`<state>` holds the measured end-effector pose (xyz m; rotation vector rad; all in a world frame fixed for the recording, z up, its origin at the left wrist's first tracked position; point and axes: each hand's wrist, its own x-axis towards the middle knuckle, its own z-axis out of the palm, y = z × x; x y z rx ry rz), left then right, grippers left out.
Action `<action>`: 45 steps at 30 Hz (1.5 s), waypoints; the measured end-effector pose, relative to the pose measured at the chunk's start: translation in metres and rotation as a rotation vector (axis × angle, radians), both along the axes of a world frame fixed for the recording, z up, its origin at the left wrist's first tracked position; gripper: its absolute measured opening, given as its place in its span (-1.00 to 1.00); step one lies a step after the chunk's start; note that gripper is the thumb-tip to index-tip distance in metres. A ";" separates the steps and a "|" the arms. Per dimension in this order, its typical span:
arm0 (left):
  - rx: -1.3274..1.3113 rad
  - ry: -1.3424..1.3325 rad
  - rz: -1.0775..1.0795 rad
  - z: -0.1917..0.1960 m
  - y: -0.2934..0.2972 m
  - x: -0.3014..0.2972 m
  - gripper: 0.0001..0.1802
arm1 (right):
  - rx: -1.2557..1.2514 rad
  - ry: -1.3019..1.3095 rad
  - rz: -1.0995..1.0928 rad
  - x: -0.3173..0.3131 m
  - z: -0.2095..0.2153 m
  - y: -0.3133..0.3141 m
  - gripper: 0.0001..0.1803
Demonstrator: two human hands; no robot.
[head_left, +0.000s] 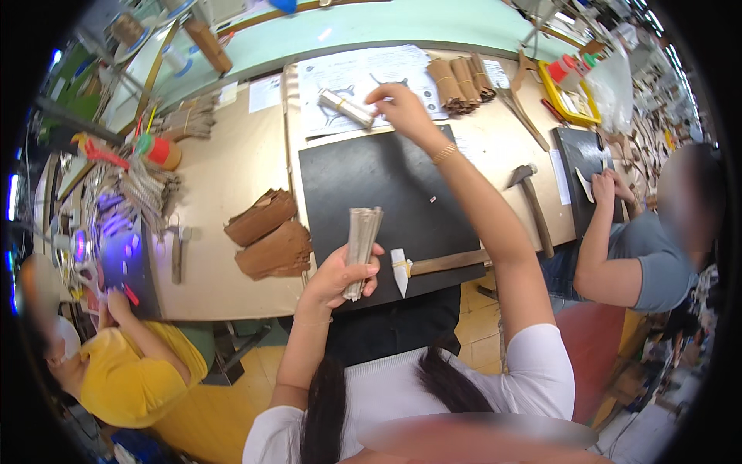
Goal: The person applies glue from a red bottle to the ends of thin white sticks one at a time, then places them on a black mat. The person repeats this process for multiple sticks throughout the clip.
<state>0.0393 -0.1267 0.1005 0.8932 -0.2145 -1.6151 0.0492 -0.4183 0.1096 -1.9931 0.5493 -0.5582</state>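
Note:
My left hand (pixel 345 276) is wrapped round an upright bundle of thin grey-beige strips (pixel 362 246), above the near edge of a black work mat (pixel 355 182). Farther off, my right hand (pixel 399 110) reaches past the mat with its fingers curled in a pinch. What is between those fingertips, if anything, is too small to make out. They are right beside the end of a pale bundle of strips (pixel 345 107), which a band ties and which lies on a printed drawing sheet (pixel 315 76). A hammer (pixel 444 264) with a pale head lies across the mat's near part.
Two stacks of brown leather pieces (pixel 272 249) lie left of the mat. Tied brown bundles (pixel 461 83) sit at the back right. Another hammer (pixel 533 205) and a yellow basket (pixel 570 97) are on the right. Co-workers sit at both sides, one in a yellow shirt (pixel 139 371).

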 end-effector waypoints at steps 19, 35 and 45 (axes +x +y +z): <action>0.035 -0.048 0.097 -0.003 0.031 0.011 -0.51 | -0.411 0.201 -0.210 -0.083 0.026 -0.033 -0.71; 0.105 -0.051 0.129 -0.005 -0.004 -0.011 -0.68 | -0.358 0.258 -0.408 -0.157 0.002 -0.076 -0.77; 0.117 -0.109 0.158 0.000 -0.016 -0.002 -0.62 | -0.388 0.237 -0.309 -0.145 -0.003 -0.077 -0.74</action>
